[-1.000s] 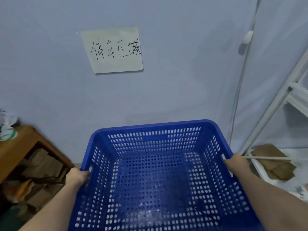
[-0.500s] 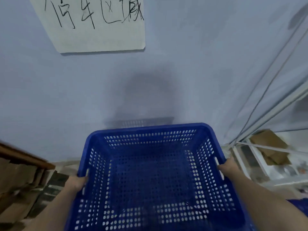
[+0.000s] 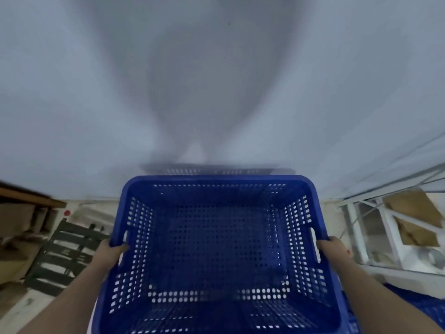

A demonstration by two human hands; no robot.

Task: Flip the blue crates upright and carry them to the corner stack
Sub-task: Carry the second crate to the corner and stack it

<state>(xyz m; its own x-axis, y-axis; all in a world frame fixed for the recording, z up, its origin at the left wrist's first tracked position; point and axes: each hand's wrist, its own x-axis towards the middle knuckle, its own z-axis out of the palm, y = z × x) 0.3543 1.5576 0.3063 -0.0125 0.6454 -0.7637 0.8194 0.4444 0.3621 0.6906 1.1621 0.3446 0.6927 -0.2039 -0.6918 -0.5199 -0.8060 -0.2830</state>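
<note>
I hold an upright blue perforated crate (image 3: 218,184) in front of me, close to a pale wall. My left hand (image 3: 110,251) grips its left rim at the handle slot. On the opposite rim my right hand (image 3: 333,248) is closed by the right handle slot. The crate is empty inside. Through its holes another blue crate seems to lie beneath it, and part of a blue crate (image 3: 423,307) shows at the lower right. The picture is blurred by motion.
A dark slatted pallet (image 3: 65,256) leans on the floor at the left, beside a wooden table (image 3: 26,198) with cardboard under it. A white metal rack (image 3: 375,232) holding cardboard pieces stands at the right. The wall is directly ahead.
My view has tilted down and moved closer to the wall; the paper sign has left the frame. The crate sits lower, nearer the floor, and both hands keep their hold.
</note>
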